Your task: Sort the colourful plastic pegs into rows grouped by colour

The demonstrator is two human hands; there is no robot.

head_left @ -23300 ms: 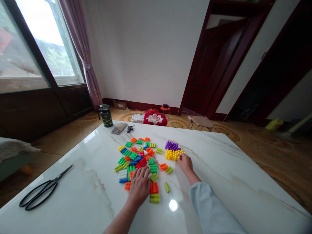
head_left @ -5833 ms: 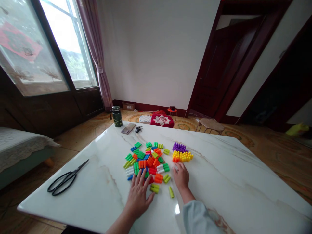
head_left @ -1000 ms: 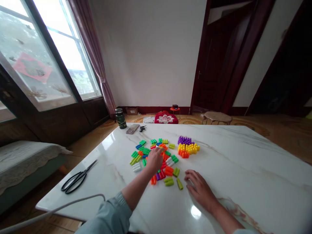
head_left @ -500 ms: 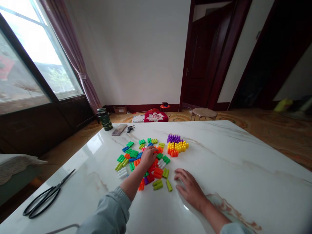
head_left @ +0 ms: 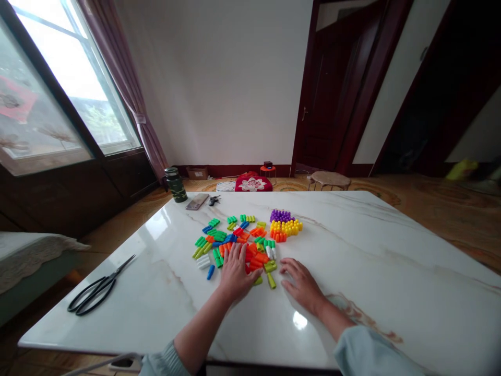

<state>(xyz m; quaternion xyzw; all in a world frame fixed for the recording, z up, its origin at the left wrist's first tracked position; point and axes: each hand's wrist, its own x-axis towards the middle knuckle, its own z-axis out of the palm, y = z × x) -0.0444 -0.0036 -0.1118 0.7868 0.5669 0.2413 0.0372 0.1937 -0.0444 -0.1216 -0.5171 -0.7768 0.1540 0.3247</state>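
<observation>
A heap of small coloured plastic pieces (head_left: 235, 241) in green, orange, red, blue, white and lime lies on the white marble table (head_left: 371, 271). My left hand (head_left: 236, 272) lies flat, fingers spread, on the near edge of the heap. My right hand (head_left: 302, 284) rests flat on the table just right of a lime piece (head_left: 271, 280). Beyond the heap stands a joined block of purple, yellow and orange pieces (head_left: 284, 227). Neither hand holds anything that I can see.
Black scissors (head_left: 99, 285) lie near the table's left edge. A camouflage bottle (head_left: 175, 184), a phone (head_left: 197, 201) and keys (head_left: 213, 199) sit at the far left corner. On the floor beyond are a red cushion (head_left: 252, 183) and a low stool (head_left: 329, 179).
My left hand has drawn back from the middle of the heap to its near edge and flattened. My right hand has stayed flat on the table. The view has shifted.
</observation>
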